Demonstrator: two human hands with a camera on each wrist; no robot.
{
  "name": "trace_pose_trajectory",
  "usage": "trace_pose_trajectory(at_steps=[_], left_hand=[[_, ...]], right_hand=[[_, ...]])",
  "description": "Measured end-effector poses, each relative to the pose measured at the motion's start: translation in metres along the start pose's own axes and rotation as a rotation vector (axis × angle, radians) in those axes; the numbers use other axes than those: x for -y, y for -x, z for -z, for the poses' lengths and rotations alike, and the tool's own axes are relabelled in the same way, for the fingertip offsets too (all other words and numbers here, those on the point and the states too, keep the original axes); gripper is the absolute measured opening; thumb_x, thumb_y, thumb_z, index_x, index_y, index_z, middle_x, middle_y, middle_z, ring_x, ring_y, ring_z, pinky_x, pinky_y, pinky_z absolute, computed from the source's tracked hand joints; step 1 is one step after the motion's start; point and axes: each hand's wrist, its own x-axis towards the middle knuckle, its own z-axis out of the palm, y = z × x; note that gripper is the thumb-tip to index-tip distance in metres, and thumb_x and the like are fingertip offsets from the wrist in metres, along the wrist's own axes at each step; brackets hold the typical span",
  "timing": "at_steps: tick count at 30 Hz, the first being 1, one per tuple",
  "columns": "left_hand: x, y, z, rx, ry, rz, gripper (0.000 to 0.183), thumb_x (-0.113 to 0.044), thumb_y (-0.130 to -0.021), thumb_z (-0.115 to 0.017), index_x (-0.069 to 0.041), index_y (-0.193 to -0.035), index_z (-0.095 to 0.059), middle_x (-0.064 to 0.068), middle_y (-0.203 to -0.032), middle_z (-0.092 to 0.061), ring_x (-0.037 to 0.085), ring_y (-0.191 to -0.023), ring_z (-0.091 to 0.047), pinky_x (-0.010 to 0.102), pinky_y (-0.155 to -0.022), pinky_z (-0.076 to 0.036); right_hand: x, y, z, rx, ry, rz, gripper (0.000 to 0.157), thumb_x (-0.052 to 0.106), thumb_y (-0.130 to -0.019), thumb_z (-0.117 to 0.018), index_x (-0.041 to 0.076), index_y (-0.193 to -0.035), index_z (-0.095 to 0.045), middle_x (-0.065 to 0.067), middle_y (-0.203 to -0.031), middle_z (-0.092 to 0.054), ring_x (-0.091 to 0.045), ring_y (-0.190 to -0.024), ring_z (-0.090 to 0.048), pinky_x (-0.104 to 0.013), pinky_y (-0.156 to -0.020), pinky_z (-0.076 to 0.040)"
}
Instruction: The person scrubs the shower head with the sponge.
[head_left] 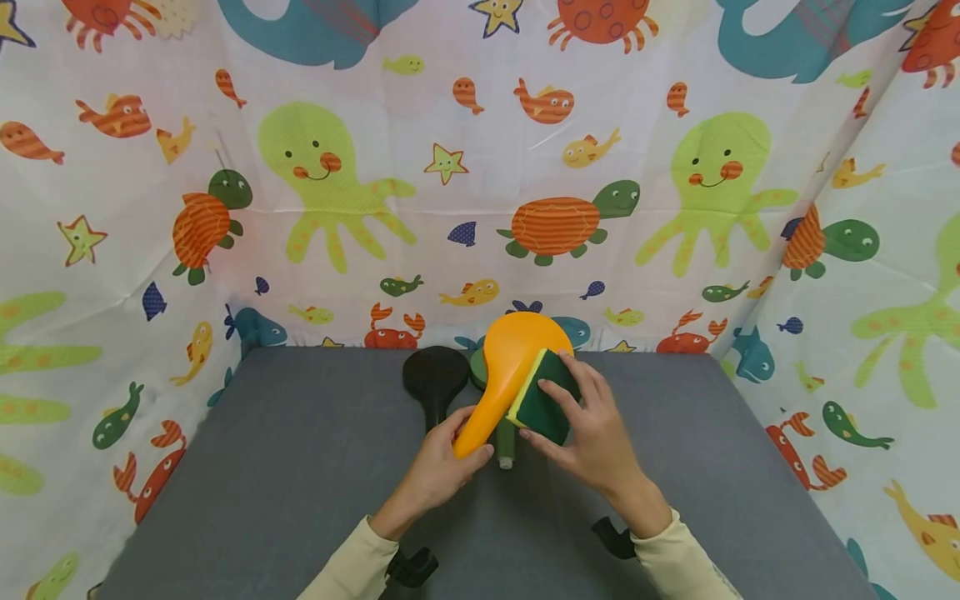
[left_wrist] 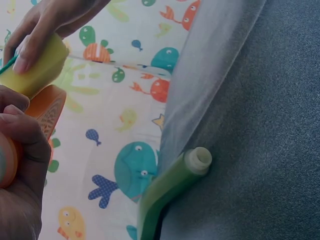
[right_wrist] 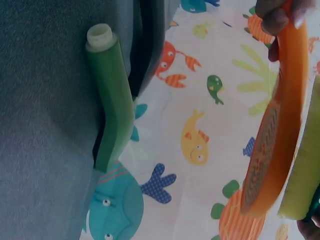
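My left hand [head_left: 442, 458] grips an orange handheld shower head [head_left: 517, 350] by the lower end of its handle, its round head tilted up and away. In my right hand [head_left: 600, 433] is a sponge [head_left: 551, 396], yellow with a dark green scouring side, pinched between thumb and fingers. The sponge's yellow side [right_wrist: 302, 165] faces the back of the shower head, close along it. From the right wrist view, the spray face [right_wrist: 265, 145] with its nozzle holes looks away from the sponge. Both things are held above the grey table.
Behind the hands lie a black shower head [head_left: 435, 375] and a green shower head [head_left: 506, 446], partly hidden by the orange one. The green handle [right_wrist: 112, 95] ends in a pale threaded connector. A curtain [head_left: 450, 192] printed with sea animals stands around the grey table [head_left: 322, 467].
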Motion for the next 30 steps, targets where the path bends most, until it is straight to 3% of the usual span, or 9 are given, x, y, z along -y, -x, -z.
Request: trace_pose_trajectory(at_steps=[9,17,23,30], left_hand=[[-0.004,0.002,0.004,0.033,0.011,0.005,0.052,-0.019,-0.092,-0.068,-0.016,-0.14,-0.047,0.009,-0.085,-0.053,0.011,-0.054,-0.05,0.027,-0.055,-0.05],[-0.003,0.006,0.009,0.068,0.017,0.017,0.054,-0.023,-0.091,-0.07,-0.021,-0.141,-0.047,0.009,-0.086,-0.054,0.011,-0.051,-0.049,0.027,-0.052,-0.049],[-0.002,0.008,0.01,0.056,0.009,-0.009,0.056,-0.023,-0.09,-0.071,-0.022,-0.14,-0.045,0.007,-0.09,-0.056,0.011,-0.053,-0.05,0.025,-0.053,-0.048],[-0.002,0.004,0.009,0.03,0.022,-0.029,0.057,-0.02,-0.091,-0.07,-0.02,-0.14,-0.041,0.005,-0.087,-0.057,0.009,-0.051,-0.047,0.024,-0.051,-0.046]], right_hand=[[0.004,-0.004,-0.007,-0.046,0.005,0.032,0.066,0.069,-0.089,-0.051,0.016,-0.125,-0.063,-0.019,-0.148,-0.044,-0.038,-0.129,-0.043,-0.058,-0.098,-0.047],[-0.012,-0.004,-0.002,-0.087,0.003,-0.024,0.068,0.069,-0.088,-0.051,0.013,-0.125,-0.063,-0.019,-0.149,-0.043,-0.039,-0.129,-0.044,-0.058,-0.095,-0.049],[-0.018,-0.005,0.0,-0.102,0.003,-0.044,0.068,0.068,-0.088,-0.052,0.012,-0.124,-0.062,-0.019,-0.147,-0.044,-0.039,-0.128,-0.044,-0.058,-0.093,-0.051],[-0.005,-0.005,-0.008,-0.107,-0.009,-0.011,0.065,0.068,-0.089,-0.053,0.012,-0.122,-0.063,-0.02,-0.146,-0.045,-0.039,-0.128,-0.043,-0.057,-0.091,-0.052]])
